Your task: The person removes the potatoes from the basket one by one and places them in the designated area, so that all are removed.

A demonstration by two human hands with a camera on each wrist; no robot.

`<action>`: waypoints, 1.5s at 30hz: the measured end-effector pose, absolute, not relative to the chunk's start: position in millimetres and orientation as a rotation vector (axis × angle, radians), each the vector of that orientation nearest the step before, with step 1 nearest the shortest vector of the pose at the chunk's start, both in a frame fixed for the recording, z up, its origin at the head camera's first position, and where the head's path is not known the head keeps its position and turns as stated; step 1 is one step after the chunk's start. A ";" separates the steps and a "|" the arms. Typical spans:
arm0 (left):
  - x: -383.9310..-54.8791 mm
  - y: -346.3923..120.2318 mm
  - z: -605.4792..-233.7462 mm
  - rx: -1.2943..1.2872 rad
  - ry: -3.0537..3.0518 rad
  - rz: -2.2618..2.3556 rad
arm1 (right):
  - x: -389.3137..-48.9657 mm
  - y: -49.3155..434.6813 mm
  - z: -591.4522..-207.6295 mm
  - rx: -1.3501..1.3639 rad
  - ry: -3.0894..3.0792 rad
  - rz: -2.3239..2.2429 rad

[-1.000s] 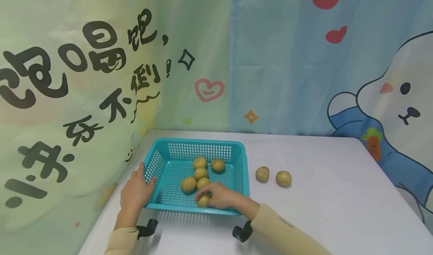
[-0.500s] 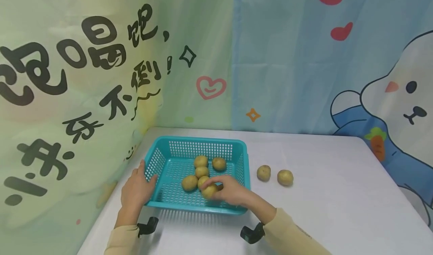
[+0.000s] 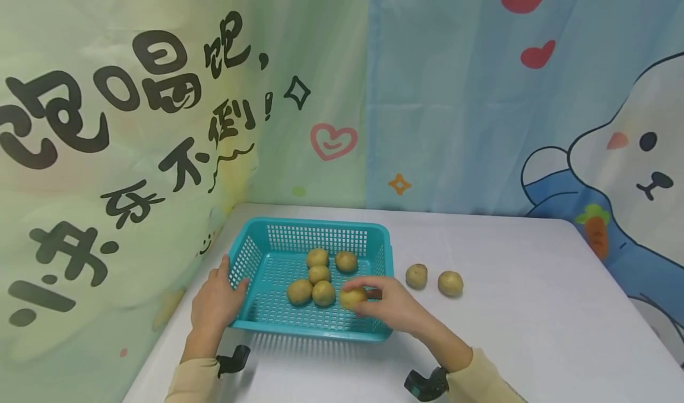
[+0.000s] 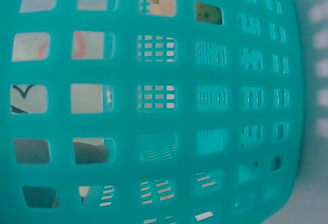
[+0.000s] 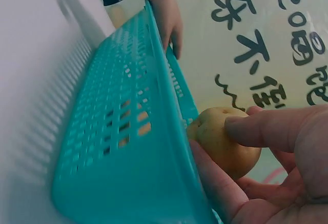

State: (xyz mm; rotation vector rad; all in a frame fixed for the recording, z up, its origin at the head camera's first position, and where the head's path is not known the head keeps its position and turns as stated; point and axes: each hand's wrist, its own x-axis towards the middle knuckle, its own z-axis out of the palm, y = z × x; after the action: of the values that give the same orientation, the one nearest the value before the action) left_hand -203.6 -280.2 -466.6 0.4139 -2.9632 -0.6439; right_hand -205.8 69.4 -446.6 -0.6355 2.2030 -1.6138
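In the head view my right hand (image 3: 398, 305) pinches a potato (image 3: 352, 298) between thumb and fingers, over the right front part of a turquoise plastic basket (image 3: 299, 330). The right wrist view shows this potato (image 5: 225, 141) raised to about the basket's rim. My left hand (image 3: 215, 299) grips the basket's left side, its thumb over the rim. Inside the basket lie several more potatoes (image 3: 323, 294), grouped around the middle. Perforated basket wall (image 4: 123, 124) fills the left wrist view and hides most of what is behind it.
Two potatoes, a near one (image 3: 450, 284) and one closer to the basket (image 3: 416, 276), lie on the white table (image 3: 513, 332) to the right. A printed curtain (image 3: 443, 94) hangs behind the table and along its left side.
My right hand has lifted the potato from the basket's front and carried it to the right, away from the others. The left hand stays on the basket's side.
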 end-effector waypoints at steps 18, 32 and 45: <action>-201.2 -280.0 -465.1 0.399 -2.975 -0.647 | -199.5 163.8 -453.2 -0.309 2.207 -1.904; -202.5 -280.0 -465.6 0.409 -2.988 -0.648 | -174.4 203.1 -504.4 -0.194 2.221 -1.960; -203.3 -281.1 -467.4 0.409 -2.988 -0.638 | -171.3 242.1 -533.6 0.025 2.466 -1.894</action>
State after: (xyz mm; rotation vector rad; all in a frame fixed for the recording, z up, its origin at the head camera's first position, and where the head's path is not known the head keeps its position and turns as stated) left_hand -203.3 -281.1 -467.4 0.4093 -2.9881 -0.6380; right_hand -171.3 242.1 -533.6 0.0248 2.4665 -1.8940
